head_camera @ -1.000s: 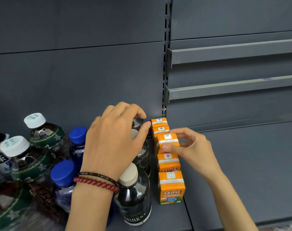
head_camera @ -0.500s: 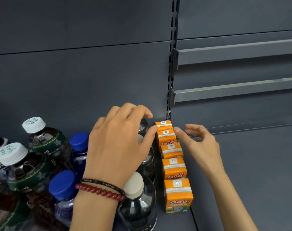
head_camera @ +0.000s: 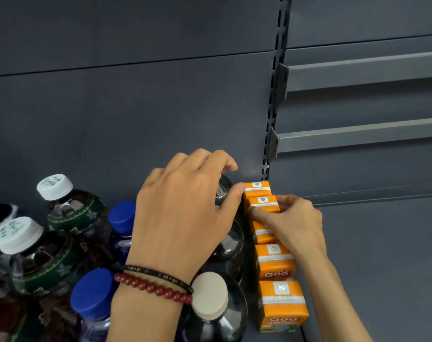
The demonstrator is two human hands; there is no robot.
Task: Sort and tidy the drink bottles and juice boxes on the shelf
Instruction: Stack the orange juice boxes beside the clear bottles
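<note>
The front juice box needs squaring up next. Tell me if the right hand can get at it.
Probably yes. The right hand pinches the second box from the back; the front juice box stands beside its forearm, top and right side bare. The left hand grips a dark bottle, clear of it.

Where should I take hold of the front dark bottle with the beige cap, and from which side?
Probably the neck just under the beige cap, coming from above and in front: the dark bottle stands upright, wedged between a blue-capped bottle and a juice box.
</note>
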